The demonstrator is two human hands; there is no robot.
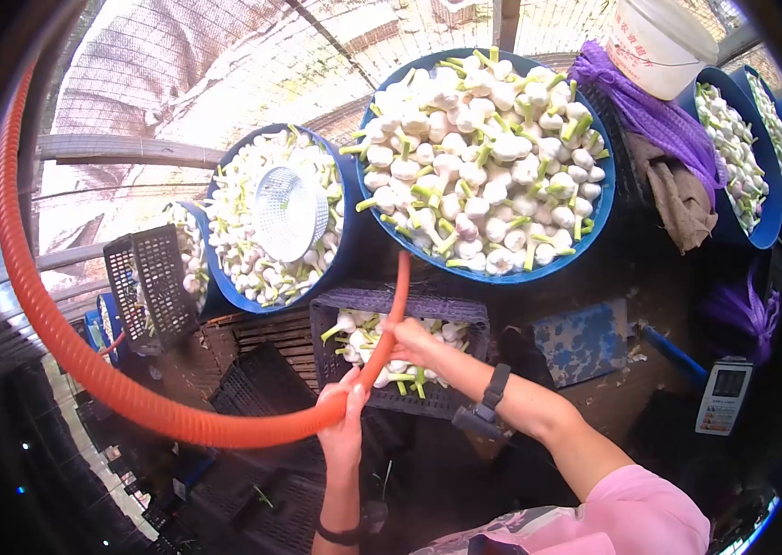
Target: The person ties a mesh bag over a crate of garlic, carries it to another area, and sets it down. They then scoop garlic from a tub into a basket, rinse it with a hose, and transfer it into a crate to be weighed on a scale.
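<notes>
An orange ribbed hose [160, 412] curves in from the upper left and ends just below the large blue tub of garlic. My left hand [344, 416] is wrapped round the hose near its bend. Farther along, close to its end, my right hand [411, 339] grips it too. Beneath the hose stands a dark plastic crate [331, 313] holding garlic bulbs [418, 381] with green stem stubs. The large blue tub [608, 199], heaped with garlic [465, 157], is just beyond the hose end. The hose and hands hide part of the crate's contents.
A second blue tub [346, 231] of garlic, with a white perforated basket [291, 215] on top, stands left. Black crates [152, 287] are nearby. At right are purple mesh bags [654, 129], a white bucket [659, 46], more garlic tubs [775, 217] and a scale display [724, 396].
</notes>
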